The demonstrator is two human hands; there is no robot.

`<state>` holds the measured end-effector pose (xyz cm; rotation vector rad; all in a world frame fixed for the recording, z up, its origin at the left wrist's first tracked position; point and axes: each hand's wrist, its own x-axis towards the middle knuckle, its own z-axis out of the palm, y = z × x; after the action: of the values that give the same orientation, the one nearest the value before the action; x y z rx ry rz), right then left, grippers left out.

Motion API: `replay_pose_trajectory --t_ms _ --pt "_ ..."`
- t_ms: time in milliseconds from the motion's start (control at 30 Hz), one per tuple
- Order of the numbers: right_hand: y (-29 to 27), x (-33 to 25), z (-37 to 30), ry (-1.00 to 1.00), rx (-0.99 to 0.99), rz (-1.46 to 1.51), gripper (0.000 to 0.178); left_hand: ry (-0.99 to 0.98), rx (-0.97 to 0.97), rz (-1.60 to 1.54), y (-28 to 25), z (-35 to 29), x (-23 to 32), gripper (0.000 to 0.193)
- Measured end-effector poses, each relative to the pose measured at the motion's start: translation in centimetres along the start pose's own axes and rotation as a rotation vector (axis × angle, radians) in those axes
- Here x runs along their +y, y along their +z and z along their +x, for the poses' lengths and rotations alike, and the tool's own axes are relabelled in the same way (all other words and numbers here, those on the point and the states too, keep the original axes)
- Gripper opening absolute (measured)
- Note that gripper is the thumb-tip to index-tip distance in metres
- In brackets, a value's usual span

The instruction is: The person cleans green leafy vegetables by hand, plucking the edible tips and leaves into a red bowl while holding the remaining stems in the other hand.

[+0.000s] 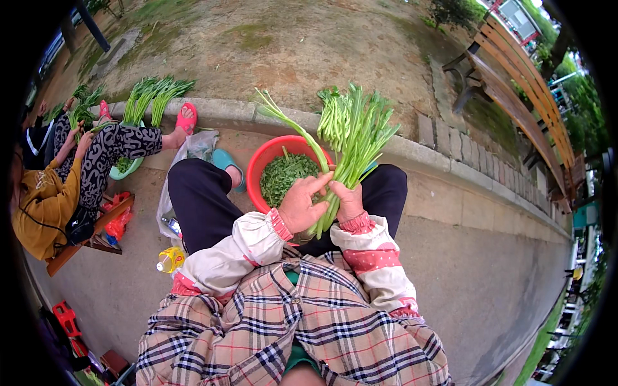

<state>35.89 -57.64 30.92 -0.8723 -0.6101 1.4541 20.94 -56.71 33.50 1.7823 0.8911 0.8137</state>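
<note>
My right hand [347,201] is closed round a bunch of long green leafy stalks [362,138], leaves pointing away from me and cut ends hanging toward my lap. Beside it, my left hand [300,202] has its index finger and thumb at the bunch. A separate stalk [293,124] slants up to the left from its fingers; its lower end is hidden there. Under the left hand, between my knees, stands a red basin [255,168] with torn green leaves [285,178] in it. More stalks [333,119] lie on the curb just beyond.
A low stone curb [444,157] runs across in front. To the left, a seated person in a mustard top [42,209] handles greens above a pale green basin [132,168]. A plastic bag [168,193] and yellow-labelled bottle [170,259] lie by my left leg. A wooden bench [524,96] stands right.
</note>
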Motion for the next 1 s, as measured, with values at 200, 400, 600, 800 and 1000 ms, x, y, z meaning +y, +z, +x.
replay_pose_trajectory --t_ms 200,400,600,800,1000 --pt "0.0 0.1 -0.1 -0.023 0.002 -0.047 0.038 0.012 0.015 -0.05 -1.1 0.1 0.6 0.047" --pt "1.6 -1.2 -0.7 0.096 -0.165 -0.042 0.039 0.05 0.376 -0.059 -3.5 1.8 2.3 0.032" --pt "1.8 -1.2 -0.8 0.13 -0.173 -0.116 0.043 0.221 0.347 0.463 -4.7 3.2 2.1 0.027" --pt "1.8 -0.7 -0.8 0.138 -0.162 -0.133 0.042 0.195 0.291 0.596 -5.2 3.6 2.1 0.015" --pt "1.4 -0.6 -0.7 0.145 -0.172 -0.11 0.039 0.303 0.266 0.732 -5.7 3.6 2.1 0.005"
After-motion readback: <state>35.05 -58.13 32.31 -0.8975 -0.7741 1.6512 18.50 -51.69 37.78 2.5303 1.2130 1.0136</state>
